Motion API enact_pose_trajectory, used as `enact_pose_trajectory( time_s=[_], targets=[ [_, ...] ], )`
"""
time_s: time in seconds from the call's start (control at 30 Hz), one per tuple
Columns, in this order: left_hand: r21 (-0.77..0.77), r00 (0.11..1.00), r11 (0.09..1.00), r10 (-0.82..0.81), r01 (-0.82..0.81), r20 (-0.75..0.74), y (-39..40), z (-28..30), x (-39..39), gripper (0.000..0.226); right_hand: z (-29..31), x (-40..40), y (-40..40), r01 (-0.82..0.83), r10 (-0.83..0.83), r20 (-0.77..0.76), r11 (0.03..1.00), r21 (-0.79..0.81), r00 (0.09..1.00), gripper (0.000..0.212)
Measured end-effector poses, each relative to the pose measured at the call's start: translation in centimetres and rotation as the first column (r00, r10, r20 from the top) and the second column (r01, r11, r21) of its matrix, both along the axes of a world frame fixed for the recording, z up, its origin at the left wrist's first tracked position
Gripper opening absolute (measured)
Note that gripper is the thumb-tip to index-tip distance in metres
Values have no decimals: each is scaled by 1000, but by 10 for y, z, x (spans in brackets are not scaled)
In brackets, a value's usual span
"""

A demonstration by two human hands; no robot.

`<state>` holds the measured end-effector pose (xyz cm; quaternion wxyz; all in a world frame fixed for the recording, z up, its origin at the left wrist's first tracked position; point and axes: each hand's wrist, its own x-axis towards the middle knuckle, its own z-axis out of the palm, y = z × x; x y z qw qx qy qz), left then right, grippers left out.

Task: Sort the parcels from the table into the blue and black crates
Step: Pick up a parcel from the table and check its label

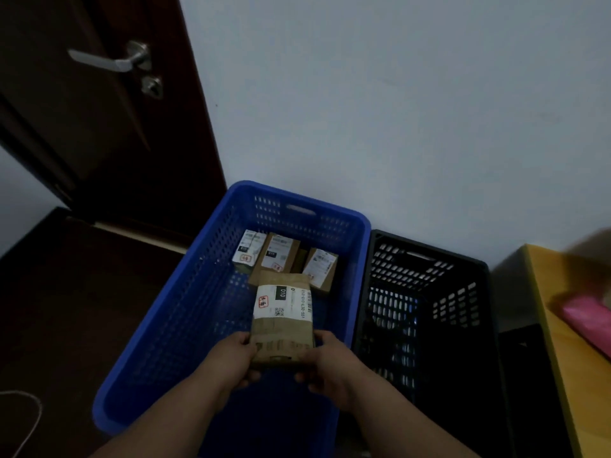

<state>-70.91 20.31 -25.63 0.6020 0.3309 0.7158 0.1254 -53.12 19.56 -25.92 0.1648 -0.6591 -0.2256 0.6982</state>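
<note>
One brown parcel (281, 320) hangs over the blue crate (185, 312), its long axis running away from the person, with the left hand (231, 360) and right hand (325, 361) each clamped on its near end, equally close, three parcels (281, 256) beyond.

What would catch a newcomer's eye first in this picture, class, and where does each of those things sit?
First comes the brown parcel at centre, gripped by the left hand and the right hand over the blue crate. Three labelled parcels already lie at that crate's far end. The black crate stands right beside it, against the pale wall.
</note>
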Motion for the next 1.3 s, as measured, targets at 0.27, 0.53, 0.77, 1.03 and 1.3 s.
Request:
enact_pose_trajectory(
  time_s=[0.27,0.53,0.77,1.03,1.3],
  targets=[
    [-23,998,999,38,-39,-50,75,-49,-6,24,-59,-18,74,52,-53,-8,994,-95,999,34],
    [-60,995,996,-66,62,-69,153,-133,-28,20,-133,-46,140,204,-200,43,972,-115,979,40],
    [-70,986,986,-158,154,-56,219,-204,-42,43,-209,-70,197,323,-318,69,941,-98,946,53],
    [-62,983,984,-162,167,80,242,-244,-32,36,-261,-79,219,366,-366,52,931,3,929,69],
    [-37,990,995,-84,88,111,237,-236,-32,52,-238,-57,213,270,-271,-89,963,-25,958,59]
  ],
)
